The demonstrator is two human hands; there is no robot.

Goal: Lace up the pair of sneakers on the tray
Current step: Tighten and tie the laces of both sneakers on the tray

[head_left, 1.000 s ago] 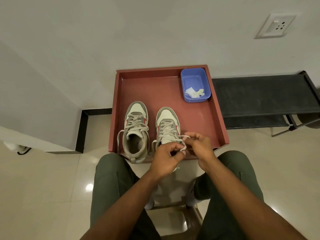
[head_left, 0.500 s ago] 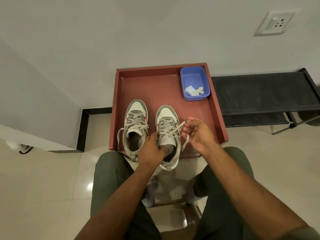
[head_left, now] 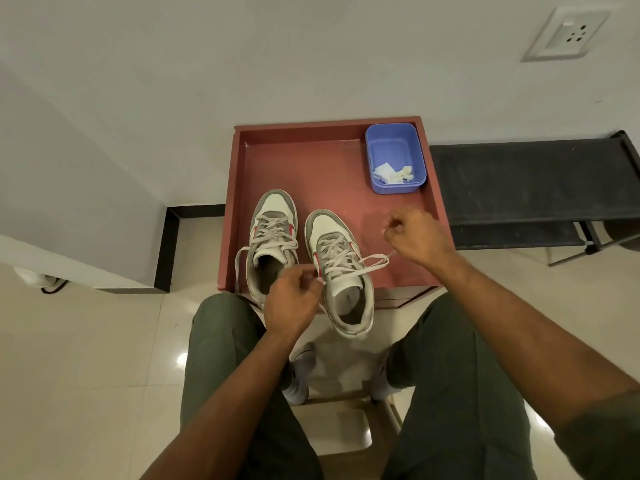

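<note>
On the red tray (head_left: 311, 161), the right sneaker (head_left: 341, 271) is being overhung at the near edge while its lace ends (head_left: 375, 263) are being pinched by both hands, left (head_left: 292, 301) and right (head_left: 414, 233), so it is likely being risked off the tray by a hard pull.

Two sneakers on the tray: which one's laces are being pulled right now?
The right sneaker, whose heel overhangs the tray edge. Left hand and right hand each pinch a lace end from it; the left sneaker lies untouched.

A single head-worn wide-angle camera looks steeply down and forward. It sits close above the person's lap, facing the shallow reddish-brown tray (head_left: 239, 188) ahead.
</note>
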